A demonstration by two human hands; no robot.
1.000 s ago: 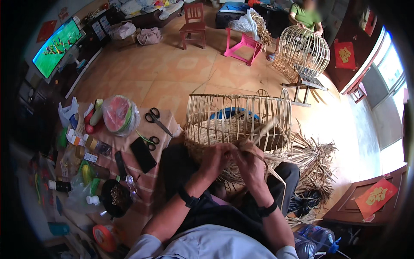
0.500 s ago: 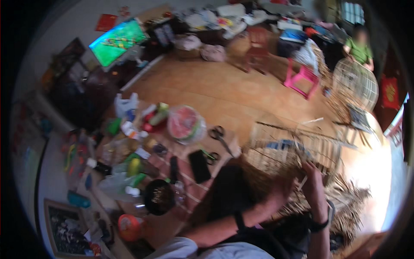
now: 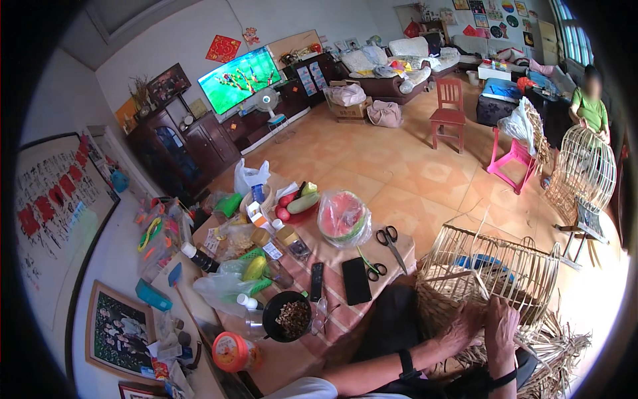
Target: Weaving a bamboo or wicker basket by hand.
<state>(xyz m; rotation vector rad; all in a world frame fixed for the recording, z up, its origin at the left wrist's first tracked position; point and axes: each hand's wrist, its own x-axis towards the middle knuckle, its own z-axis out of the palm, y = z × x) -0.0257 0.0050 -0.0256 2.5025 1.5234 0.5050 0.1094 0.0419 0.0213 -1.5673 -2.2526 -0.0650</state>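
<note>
A part-woven basket (image 3: 435, 292) of pale, dry plant strands lies on its side at my lap, its upright ribs (image 3: 508, 256) bare beyond the braided section. My left hand (image 3: 462, 327) is closed against the woven wall, its fingertips partly hidden. Right beside it, my right hand (image 3: 500, 326) is closed in a pinch at the border of weave and ribs. A flat straw strand (image 3: 477, 282) bends over the weave toward these fingers. Loose dry strands (image 3: 561, 349) are heaped below and right of the hands.
On the table to the left are black scissors (image 3: 392, 247), a phone (image 3: 357, 280), a wrapped watermelon half (image 3: 344, 216) and a black bowl (image 3: 287, 316). A person in green (image 3: 589, 106) holds another ribbed basket (image 3: 585, 166) at the far right. A pink stool (image 3: 512, 163) stands nearer.
The view has swung, so the room appears lower and farther right, and it is sharper. My right hand has come down from the ribs, closer to my left hand.
</note>
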